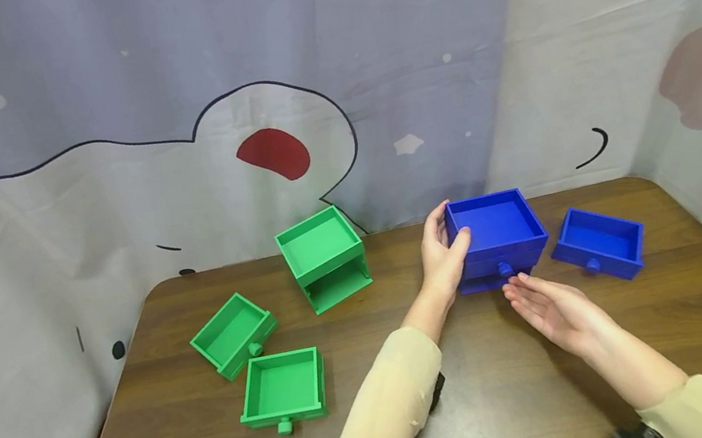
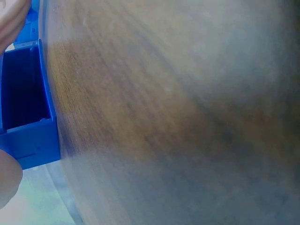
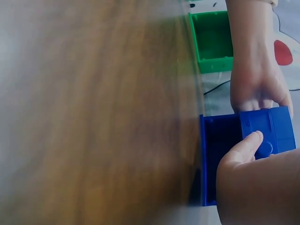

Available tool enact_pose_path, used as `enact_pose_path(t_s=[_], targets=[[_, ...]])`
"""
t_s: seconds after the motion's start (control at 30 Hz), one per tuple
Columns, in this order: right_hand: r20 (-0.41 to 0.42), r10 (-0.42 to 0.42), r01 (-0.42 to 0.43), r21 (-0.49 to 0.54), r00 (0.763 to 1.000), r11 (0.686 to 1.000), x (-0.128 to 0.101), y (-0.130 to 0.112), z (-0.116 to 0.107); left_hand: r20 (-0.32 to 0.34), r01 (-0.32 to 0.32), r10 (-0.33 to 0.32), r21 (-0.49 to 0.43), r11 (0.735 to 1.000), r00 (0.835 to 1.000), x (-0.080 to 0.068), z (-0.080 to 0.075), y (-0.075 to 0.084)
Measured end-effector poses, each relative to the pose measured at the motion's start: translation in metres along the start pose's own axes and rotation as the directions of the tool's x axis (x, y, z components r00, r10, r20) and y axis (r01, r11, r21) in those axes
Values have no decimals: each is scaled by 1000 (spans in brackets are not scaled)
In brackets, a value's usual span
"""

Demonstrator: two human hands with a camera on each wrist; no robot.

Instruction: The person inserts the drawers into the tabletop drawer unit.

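A blue plastic drawer cabinet (image 1: 498,238) stands near the back of the brown wooden worktop (image 1: 509,395), right of centre. It is a squarish box, open at the top with a shallow tray there, and a drawer with a small round blue knob (image 1: 505,268) sits in its lower front. The left hand (image 1: 442,258) grips the cabinet's left side, thumb curled over the top edge. The right hand (image 1: 553,308) lies palm up just before the knob, its fingers (image 1: 522,292) relaxed, grasping nothing. A loose blue plastic drawer (image 1: 598,243) rests just right of the cabinet.
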State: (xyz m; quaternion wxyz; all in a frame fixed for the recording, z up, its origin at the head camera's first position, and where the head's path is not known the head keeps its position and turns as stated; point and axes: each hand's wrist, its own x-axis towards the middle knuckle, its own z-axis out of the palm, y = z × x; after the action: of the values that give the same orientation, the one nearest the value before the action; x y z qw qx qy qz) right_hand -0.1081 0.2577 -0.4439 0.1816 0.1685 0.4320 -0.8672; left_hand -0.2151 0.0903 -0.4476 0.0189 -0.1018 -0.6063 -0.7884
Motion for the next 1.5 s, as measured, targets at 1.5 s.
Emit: enact_pose_path(t_s=[1.5], targets=[[183, 54, -119, 367, 982, 923, -41, -39, -107, -10, -6, 5, -30, 1000, 1000, 2, 1, 0]])
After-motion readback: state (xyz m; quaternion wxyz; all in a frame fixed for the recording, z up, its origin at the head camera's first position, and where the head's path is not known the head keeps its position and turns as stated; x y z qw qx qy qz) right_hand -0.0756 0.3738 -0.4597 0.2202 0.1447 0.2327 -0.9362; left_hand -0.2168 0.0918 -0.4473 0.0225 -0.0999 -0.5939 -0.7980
